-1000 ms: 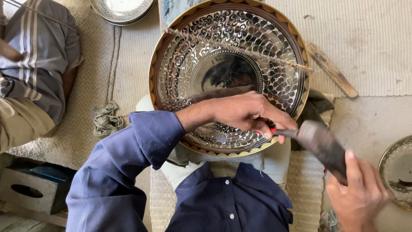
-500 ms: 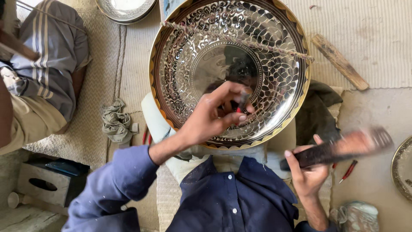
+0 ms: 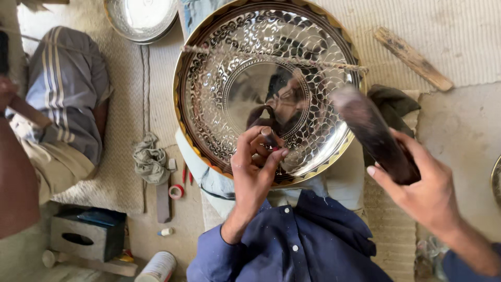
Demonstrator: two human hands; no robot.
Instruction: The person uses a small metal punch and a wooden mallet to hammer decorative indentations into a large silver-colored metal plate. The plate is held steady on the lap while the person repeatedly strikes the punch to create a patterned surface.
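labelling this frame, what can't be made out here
Head view only:
- Tool tip in the left hand: the fingers cover it, so its contact with the metal tray cannot be told.
- Dark block in the right hand: motion-blurred, kind unclear.
- Second tray: cut off by the top edge.

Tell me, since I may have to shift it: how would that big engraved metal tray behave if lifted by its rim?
The tray looks like rigid sheet metal, so probably stiff. Its polished, mirror-like face suggests a slippery grip. Being wide and shallow, propped under the left hand, it would likely tilt if held at one edge.
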